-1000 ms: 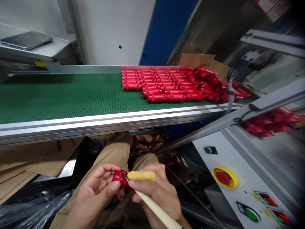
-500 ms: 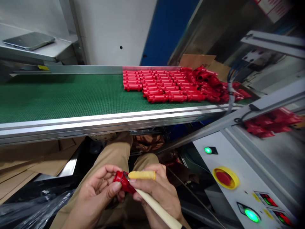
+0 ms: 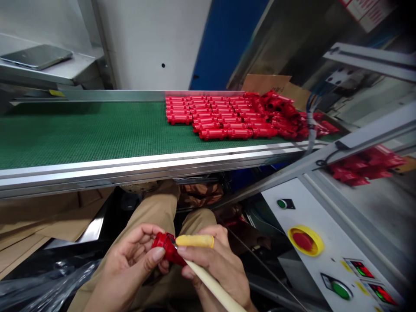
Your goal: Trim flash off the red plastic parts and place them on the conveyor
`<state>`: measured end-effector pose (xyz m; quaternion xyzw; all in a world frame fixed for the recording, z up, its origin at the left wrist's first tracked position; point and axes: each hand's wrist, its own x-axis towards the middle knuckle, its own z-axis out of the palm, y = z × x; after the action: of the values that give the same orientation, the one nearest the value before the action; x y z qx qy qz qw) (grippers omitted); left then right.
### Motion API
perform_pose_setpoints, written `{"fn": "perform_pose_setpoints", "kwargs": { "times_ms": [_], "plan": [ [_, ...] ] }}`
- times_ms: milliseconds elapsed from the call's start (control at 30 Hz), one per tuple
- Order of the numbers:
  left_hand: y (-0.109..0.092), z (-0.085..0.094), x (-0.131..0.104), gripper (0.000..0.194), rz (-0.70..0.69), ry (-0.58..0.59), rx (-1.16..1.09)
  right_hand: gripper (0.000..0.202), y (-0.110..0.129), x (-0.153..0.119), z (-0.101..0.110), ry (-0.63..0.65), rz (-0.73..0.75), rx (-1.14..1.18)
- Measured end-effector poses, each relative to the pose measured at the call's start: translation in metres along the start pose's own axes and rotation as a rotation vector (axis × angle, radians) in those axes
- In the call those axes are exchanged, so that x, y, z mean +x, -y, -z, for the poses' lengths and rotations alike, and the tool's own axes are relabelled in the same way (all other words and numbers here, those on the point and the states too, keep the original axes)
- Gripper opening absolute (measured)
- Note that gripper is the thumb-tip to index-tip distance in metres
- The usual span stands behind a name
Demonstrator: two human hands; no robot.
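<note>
Above my lap, my left hand [image 3: 131, 260] grips a red plastic part [image 3: 167, 248] by its left end, between thumb and fingers. My right hand [image 3: 216, 260] is closed around a tool with a long cream handle [image 3: 214, 284]. The tool's small metal tip touches the upper side of the red part. A yellow cover [image 3: 195, 241] sits on a finger of my right hand. The far end of the red part is partly hidden by my right fingers.
Rows of red parts [image 3: 224, 118] and a loose red pile [image 3: 282, 115] lie on the green conveyor [image 3: 97, 130] ahead. A control panel [image 3: 292, 208] with a red button stands right. Cardboard [image 3: 61, 216] is low left; a phone [image 3: 37, 56] lies upper left.
Both hands keep their hold, and the red part has turned slightly. The view has shifted a little. Two green lamps on the panel have gone from bright to dim.
</note>
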<state>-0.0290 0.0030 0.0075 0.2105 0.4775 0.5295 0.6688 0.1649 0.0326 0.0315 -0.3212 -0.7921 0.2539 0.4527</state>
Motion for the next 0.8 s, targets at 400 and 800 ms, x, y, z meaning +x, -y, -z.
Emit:
{"fn": "perform_pose_setpoints", "kwargs": {
  "times_ms": [400,800],
  "plan": [
    [-0.002,-0.004,-0.003,0.031,-0.013,-0.041,0.063,0.02,-0.002,0.003,0.007,0.307,-0.037,-0.054],
    [-0.002,-0.003,0.0,0.033,0.022,0.03,-0.146,0.023,-0.005,-0.015,-0.013,-0.107,-0.453,0.604]
  ]
}}
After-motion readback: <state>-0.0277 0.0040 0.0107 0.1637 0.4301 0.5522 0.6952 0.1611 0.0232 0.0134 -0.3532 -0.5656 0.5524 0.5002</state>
